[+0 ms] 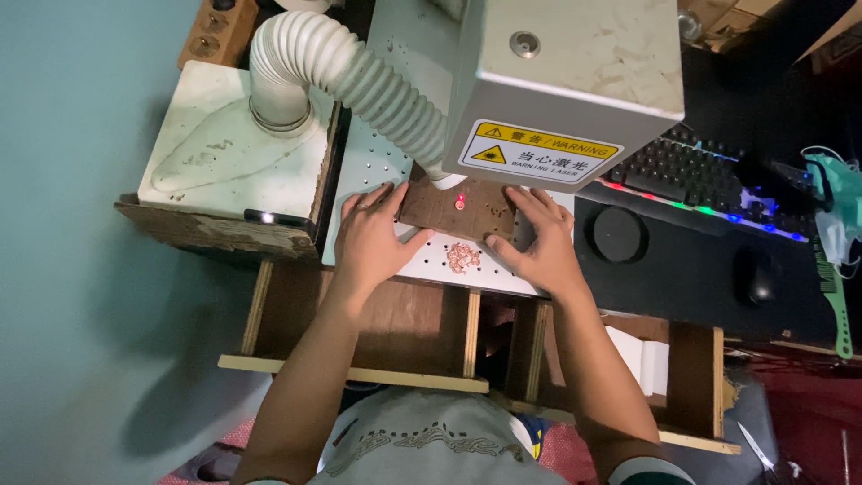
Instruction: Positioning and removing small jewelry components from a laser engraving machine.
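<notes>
Both hands, left hand and right hand, are pressing flat with spread fingers on the brown board, lying under the grey machine head, small copper pieces sitting just before the board.

ribbed white hose, lit keyboard, black mouse, scissors & green strap nearby.

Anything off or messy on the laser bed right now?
Mostly tidy. A loose heap of small coppery pieces lies on the plate beside the wooden board that the left hand and right hand steady.
</notes>
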